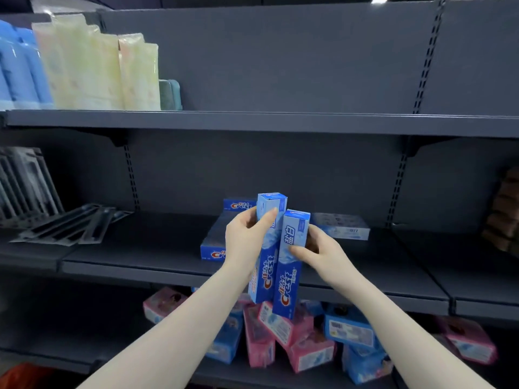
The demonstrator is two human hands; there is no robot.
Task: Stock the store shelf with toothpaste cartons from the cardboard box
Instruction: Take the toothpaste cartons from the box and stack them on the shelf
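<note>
Two toothpaste cartons held upright before the middle shelf

The middle shelf (140,256) carries flat toothpaste cartons (212,245) behind the hands and grey packs (70,224) at its left end. Left hand (245,238) grips the left carton (266,248); right hand (320,249) grips the right carton (290,265); the two cartons touch.

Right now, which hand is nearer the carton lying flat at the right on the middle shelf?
Right. The right hand, holding an upright carton, is just in front of the flat carton; the left hand is farther left.

Mid shelf (146,248) w/ toothpaste cartons (341,229)
</note>
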